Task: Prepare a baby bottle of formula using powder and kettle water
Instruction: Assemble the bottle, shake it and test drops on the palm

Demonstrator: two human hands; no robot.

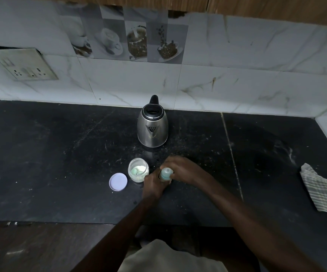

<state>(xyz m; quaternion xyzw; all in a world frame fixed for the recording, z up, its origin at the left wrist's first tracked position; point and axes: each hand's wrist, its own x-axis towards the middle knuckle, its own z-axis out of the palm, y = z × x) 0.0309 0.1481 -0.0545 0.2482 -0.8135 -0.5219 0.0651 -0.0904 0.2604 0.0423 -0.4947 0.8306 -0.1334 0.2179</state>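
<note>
Fingers (170,163) of left hand (153,185) and right hand (180,169) curl round baby bottle (166,173).

L grip (153,183) curled on bottle (166,172), R grip (182,169) curled atop, arms fwd

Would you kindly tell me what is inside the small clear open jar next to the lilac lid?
The small clear open jar holds white powder with a pale green scoop lying in it. What lies under the powder is covered.
</note>
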